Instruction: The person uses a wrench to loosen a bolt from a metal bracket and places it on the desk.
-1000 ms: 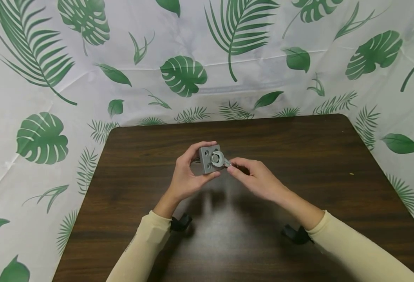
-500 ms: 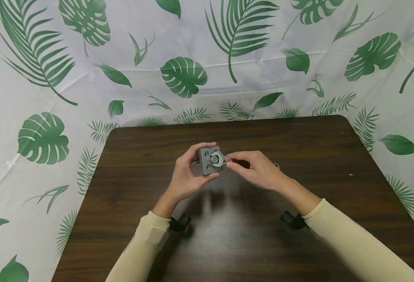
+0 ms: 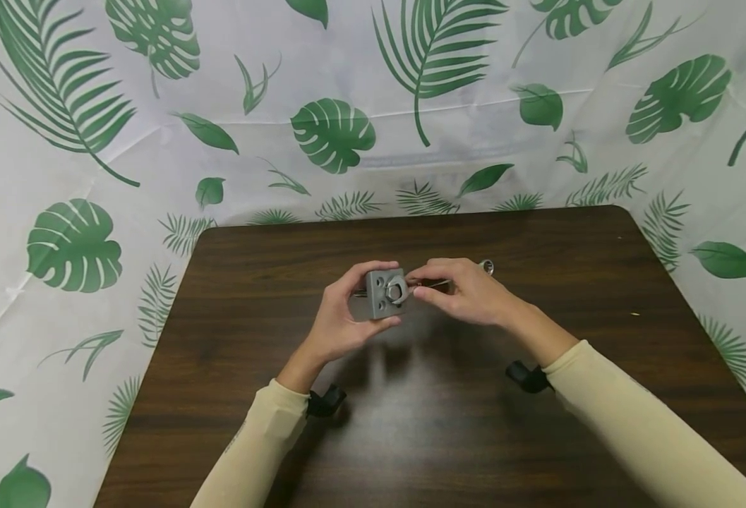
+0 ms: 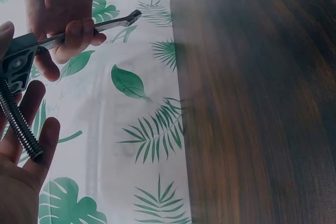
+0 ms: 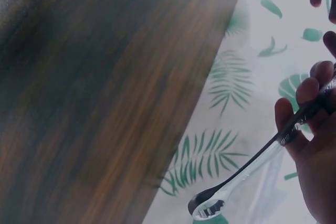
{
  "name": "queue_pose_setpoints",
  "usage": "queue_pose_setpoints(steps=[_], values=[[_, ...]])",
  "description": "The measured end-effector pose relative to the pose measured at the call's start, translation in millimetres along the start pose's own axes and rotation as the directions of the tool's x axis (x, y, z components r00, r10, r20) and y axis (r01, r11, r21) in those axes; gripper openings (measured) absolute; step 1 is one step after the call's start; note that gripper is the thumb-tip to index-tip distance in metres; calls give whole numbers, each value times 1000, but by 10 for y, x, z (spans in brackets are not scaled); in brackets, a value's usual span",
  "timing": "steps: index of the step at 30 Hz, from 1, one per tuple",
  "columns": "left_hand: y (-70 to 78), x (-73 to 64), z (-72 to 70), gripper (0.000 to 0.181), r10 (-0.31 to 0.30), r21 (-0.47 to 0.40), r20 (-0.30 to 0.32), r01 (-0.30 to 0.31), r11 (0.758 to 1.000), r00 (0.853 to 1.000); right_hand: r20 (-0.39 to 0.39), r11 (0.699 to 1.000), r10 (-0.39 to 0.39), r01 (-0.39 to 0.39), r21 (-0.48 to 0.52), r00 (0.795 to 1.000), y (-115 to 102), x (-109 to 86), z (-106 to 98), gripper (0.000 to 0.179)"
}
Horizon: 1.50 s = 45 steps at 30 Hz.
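Observation:
In the head view my left hand (image 3: 331, 324) holds a grey square block (image 3: 376, 307) with holes, thumb below and fingers above. A bolt head (image 3: 394, 291) sits on the block's face, and the bolt's threaded shank (image 4: 20, 121) sticks out behind it in the left wrist view. My right hand (image 3: 471, 293) pinches a combination wrench (image 4: 113, 23). The wrench's open end lies around the bolt head. Its ring end (image 3: 488, 267) shows beyond my right hand, and in the right wrist view the wrench's shaft (image 5: 257, 158) runs past my fingers.
Both hands are above a dark wood-grain table (image 3: 411, 437). A white sheet with green leaves (image 3: 245, 155) hangs behind and beside it. Black wrist mounts (image 3: 327, 401) show under both forearms. A small pale speck (image 3: 634, 314) lies at the table's right.
My right hand has moved upward, swinging the wrench around the bolt head, so its ring end now shows. The block has shifted slightly right and down in my left hand's hold.

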<state>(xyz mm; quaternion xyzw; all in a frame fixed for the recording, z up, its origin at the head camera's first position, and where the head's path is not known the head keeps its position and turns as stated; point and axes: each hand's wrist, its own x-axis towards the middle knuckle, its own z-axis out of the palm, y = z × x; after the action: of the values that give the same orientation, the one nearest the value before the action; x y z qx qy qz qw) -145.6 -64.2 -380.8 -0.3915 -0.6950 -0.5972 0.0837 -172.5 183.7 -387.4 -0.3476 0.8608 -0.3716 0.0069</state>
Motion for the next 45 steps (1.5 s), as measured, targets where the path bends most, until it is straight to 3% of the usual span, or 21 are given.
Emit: queue_pose_setpoints(steps=[6,12,21,28,34,37,39,45], values=[[2,11,4,73,10,-5,2,-10,1000,1000,5,1000,1,-1,1,1000,5,20,-40,27],[18,12,-11,72,19,2,-21,-19,1000,1000,10,997,25,-25,68,1000,6,6,-8,27],[14,12,-41,71,44,-14,-44,-45,999,998,15,992,118,-118,50,993,-68,-65,9,35],[-2,5,-54,71,41,-16,-77,-43,999,996,25,968,215,-216,127,976,-120,-165,45,37],[-7,6,-66,71,34,-3,-109,-35,999,993,7,936,317,-314,162,948,-297,-258,126,31],[-5,9,-69,71,38,0,-116,-38,999,992,28,899,379,-375,225,925,-429,-281,170,26],[-1,12,-71,71,40,0,-120,-40,999,992,71,850,414,-413,326,908,-513,-294,194,28],[-4,21,-68,69,39,0,-136,-39,999,990,230,639,446,-487,595,865,-722,-301,261,32]])
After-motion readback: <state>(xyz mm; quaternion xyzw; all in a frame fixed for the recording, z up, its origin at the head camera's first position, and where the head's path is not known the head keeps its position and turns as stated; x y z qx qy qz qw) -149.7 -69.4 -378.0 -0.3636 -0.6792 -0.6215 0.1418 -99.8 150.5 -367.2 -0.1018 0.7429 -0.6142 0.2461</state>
